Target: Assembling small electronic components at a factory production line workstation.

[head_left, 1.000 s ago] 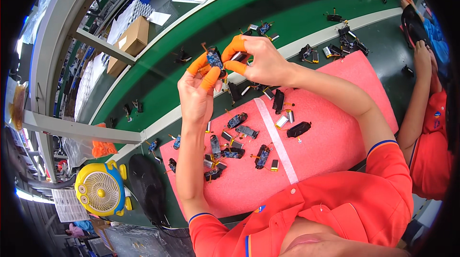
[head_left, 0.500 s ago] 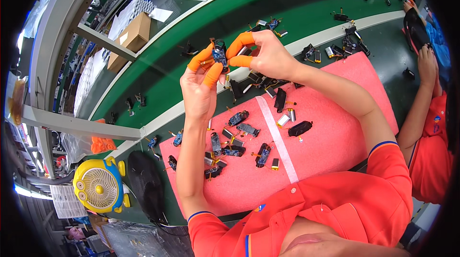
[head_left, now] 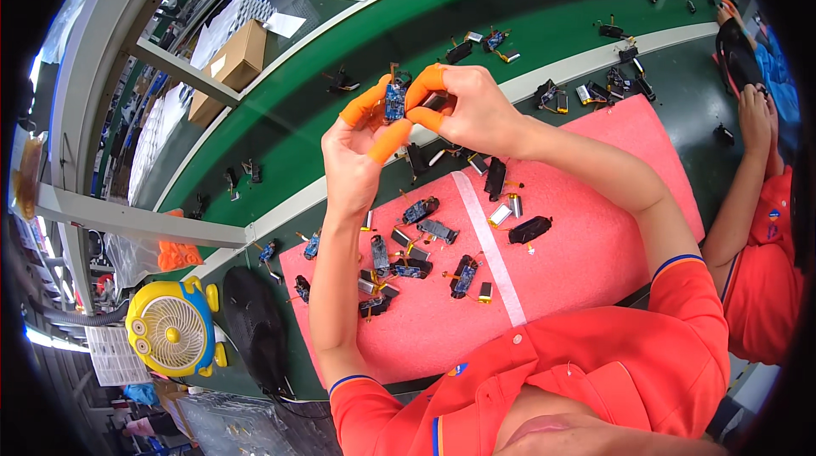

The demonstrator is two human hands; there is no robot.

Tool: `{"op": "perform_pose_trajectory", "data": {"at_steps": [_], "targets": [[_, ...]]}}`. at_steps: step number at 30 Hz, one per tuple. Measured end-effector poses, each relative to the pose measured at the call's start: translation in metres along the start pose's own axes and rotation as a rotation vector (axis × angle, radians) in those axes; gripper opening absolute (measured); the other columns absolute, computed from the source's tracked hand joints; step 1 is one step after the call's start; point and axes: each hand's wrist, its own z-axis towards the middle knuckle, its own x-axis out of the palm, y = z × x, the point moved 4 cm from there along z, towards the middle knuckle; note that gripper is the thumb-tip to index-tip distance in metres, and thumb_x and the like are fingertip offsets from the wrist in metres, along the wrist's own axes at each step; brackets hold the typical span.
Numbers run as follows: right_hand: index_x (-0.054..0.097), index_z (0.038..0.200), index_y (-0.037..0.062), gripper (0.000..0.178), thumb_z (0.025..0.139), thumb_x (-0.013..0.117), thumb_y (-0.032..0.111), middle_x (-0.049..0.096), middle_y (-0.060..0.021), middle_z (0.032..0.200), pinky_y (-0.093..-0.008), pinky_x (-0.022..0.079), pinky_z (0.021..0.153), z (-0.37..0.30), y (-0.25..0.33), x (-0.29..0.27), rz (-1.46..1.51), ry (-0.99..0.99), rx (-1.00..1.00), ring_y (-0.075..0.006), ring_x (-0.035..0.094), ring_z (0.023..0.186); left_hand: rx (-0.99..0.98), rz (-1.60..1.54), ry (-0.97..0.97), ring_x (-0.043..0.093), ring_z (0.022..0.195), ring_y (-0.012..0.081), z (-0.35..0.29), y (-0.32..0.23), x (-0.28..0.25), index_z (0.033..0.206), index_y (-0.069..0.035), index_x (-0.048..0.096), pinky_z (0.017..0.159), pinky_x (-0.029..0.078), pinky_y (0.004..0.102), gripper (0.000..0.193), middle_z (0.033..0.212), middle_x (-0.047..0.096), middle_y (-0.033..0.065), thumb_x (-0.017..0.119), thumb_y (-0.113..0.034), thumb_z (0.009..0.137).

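Note:
Both hands are raised over the far edge of the pink foam mat (head_left: 595,243), with orange finger cots on the fingertips. In my left hand (head_left: 353,163), thumb and fingers grip a small black electronic module with a blue circuit board (head_left: 395,102), held upright. The fingers of my right hand (head_left: 476,112) pinch at the module's right side. A small dark piece (head_left: 434,101) shows between the right fingers; whether it is joined to the module is hidden. Below on the mat lie several similar modules (head_left: 464,276) and small silver batteries (head_left: 500,215).
Beyond the mat runs a green conveyor belt (head_left: 289,169) carrying more modules (head_left: 495,41). At left stand a yellow-and-blue fan (head_left: 174,328) and a black mesh item (head_left: 255,324). A cardboard box (head_left: 240,56) sits behind a metal frame. A co-worker's arm (head_left: 739,201) is at right.
The module has turned so its blue board shows more fully. My right fingers have moved slightly left, closer against it. The modules on the belt have shifted slightly in view.

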Motion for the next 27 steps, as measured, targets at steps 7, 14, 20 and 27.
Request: {"op": "perform_pose_trajectory", "data": {"at_steps": [7,14,20,27], "targets": [[0.063,0.090,-0.0005,0.024,0.066,0.067,-0.001,0.059,-0.0105,0.089,-0.0315,0.050,0.065,-0.004,-0.007,0.007,-0.110,-0.047,-0.312,-0.0250,0.058,0.077,0.088,0.488,-0.150,0.060,0.072,0.0144,-0.002,0.004,-0.011,0.115,0.007,0.051,0.055,0.051,0.0246,0.036,0.099,0.060,0.0107,0.056,0.007,0.080],[0.061,0.094,-0.0052,0.042,0.052,0.061,-0.002,0.056,-0.0135,0.094,-0.0358,0.051,0.070,-0.021,-0.005,0.015,-0.590,-0.083,-0.765,-0.0287,0.058,0.082,0.338,1.058,-0.158,0.061,0.074,0.0146,-0.006,0.008,0.000,0.117,0.008,0.049,0.057,0.054,0.0279,0.039,0.100,0.060,0.0124,0.055,0.008,0.079],[0.061,0.093,-0.0061,0.042,0.052,0.061,-0.002,0.057,-0.0138,0.096,-0.0357,0.051,0.068,-0.019,-0.002,0.009,-0.472,-0.077,-0.840,-0.0291,0.058,0.082,0.233,0.466,-0.046,0.062,0.072,0.0160,-0.004,0.019,-0.001,0.121,0.005,0.049,0.060,0.056,0.0287,0.044,0.101,0.058,0.0134,0.052,0.012,0.077],[0.061,0.092,-0.0065,0.042,0.050,0.061,-0.003,0.058,-0.0142,0.096,-0.0350,0.051,0.064,-0.014,-0.004,0.006,-0.402,-0.002,-0.774,-0.0298,0.059,0.081,0.160,0.439,-0.013,0.060,0.082,0.0159,-0.006,0.016,-0.002,0.122,0.004,0.049,0.070,0.055,0.0282,0.045,0.108,0.055,0.0131,0.053,0.012,0.078]]}}
